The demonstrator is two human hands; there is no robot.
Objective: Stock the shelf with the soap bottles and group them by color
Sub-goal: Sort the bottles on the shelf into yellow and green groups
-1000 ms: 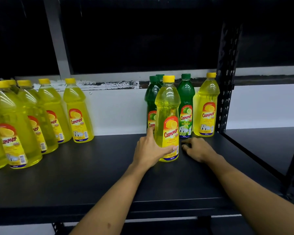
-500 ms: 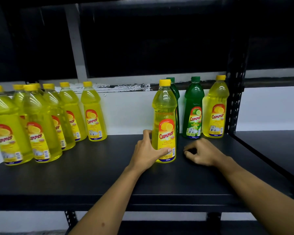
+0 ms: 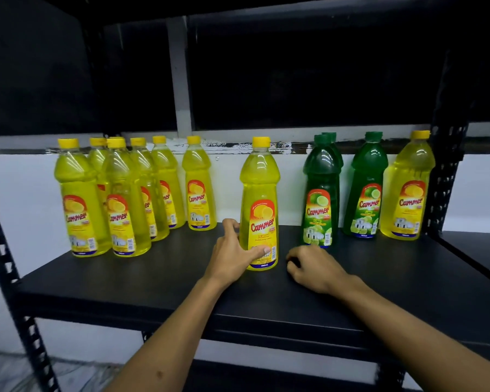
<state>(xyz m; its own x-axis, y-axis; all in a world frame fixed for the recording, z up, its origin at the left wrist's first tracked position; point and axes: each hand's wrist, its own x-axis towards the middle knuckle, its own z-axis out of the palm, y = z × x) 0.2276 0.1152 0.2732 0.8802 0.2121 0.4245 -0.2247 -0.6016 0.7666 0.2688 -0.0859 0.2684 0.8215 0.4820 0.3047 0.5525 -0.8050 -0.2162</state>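
My left hand (image 3: 232, 253) grips the base of a yellow soap bottle (image 3: 260, 193) that stands upright mid-shelf. My right hand (image 3: 313, 267) rests on the black shelf board (image 3: 181, 281) just right of it, fingers curled, holding nothing. Several yellow bottles (image 3: 119, 199) are grouped at the left. Green bottles (image 3: 320, 190) stand at the right, one partly hidden behind another, with a further green bottle (image 3: 365, 188) beside them. A lone yellow bottle (image 3: 408, 188) stands at the far right by the post.
A black perforated upright post (image 3: 444, 176) bounds the shelf at the right, another post (image 3: 3, 267) at the left. A dark upper shelf hangs overhead. A white wall runs behind the bottles. Bare board lies between the held bottle and the left group.
My left hand has slid the yellow bottle leftward, away from the green bottles. My view has shifted so the left yellow group shows more fully. My right hand stays on the board.
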